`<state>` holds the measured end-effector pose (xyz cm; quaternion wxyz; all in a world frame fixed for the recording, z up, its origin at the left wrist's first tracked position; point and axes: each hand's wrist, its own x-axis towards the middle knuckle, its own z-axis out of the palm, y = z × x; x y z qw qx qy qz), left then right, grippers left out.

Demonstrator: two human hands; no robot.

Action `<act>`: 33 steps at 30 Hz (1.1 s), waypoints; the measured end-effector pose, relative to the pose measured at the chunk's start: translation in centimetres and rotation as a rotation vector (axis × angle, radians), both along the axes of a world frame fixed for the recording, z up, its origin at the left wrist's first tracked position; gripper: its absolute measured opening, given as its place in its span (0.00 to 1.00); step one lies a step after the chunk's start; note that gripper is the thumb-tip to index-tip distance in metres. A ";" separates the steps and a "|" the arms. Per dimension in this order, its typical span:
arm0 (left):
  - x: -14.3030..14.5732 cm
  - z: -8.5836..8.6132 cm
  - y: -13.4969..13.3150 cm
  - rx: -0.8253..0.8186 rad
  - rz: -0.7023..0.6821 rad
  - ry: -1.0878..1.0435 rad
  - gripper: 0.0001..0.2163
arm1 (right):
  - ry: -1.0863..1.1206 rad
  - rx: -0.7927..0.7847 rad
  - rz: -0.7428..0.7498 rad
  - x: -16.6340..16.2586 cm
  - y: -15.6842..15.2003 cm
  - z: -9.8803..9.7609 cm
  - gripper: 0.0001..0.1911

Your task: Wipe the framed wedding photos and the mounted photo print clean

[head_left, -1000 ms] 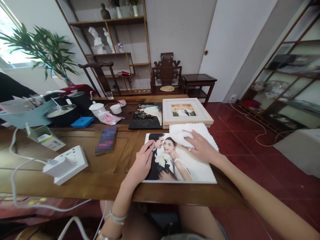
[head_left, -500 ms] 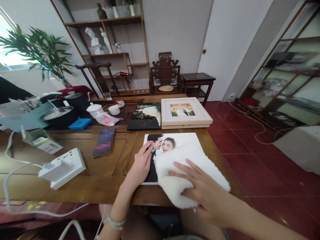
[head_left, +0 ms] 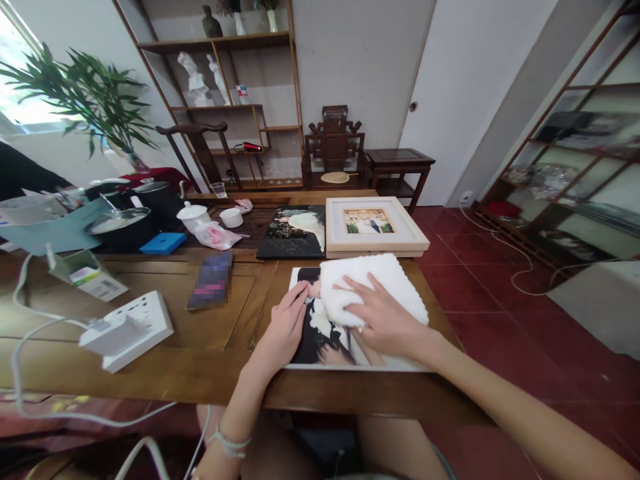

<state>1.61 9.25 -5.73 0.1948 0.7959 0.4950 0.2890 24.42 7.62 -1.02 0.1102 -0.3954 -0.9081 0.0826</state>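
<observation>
A white-edged photo panel (head_left: 322, 321) of a couple lies flat near the table's front edge. My left hand (head_left: 284, 328) rests on the panel's left side, its fingers stretched out flat and close together over the upper left part. In my right hand (head_left: 383, 315) is a fluffy white towel (head_left: 404, 288), held down against the upper right of the panel with the fingers spread across it. The towel hides the faces and the top right corner of the picture. My right forearm reaches in over the panel's lower right corner.
Behind the panel lie a dark photo panel (head_left: 290, 239) and a light wooden picture frame (head_left: 420, 241). To the left are a blurred purple item (head_left: 210, 281), a white power strip (head_left: 145, 327) with cables, a small open box (head_left: 97, 280), a blue box (head_left: 163, 243) and pots (head_left: 120, 227).
My right hand and the towel have moved up, away from me and slightly left, from the panel's lower right to its upper right. The lower part of the photo is uncovered. My left hand stays put.
</observation>
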 end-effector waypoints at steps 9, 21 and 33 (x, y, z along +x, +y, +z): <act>0.1 0.4 -0.2 -0.039 0.004 0.008 0.20 | 0.005 -0.233 0.166 -0.7 -6.4 1.8 0.28; 0.4 0.9 -0.5 -0.060 0.018 -0.009 0.19 | 0.062 -0.031 -0.121 -4.4 -6.2 -0.9 0.23; 0.4 0.4 -0.7 -0.038 0.034 0.028 0.20 | 0.045 -0.011 -0.260 4.7 -7.3 -2.1 0.22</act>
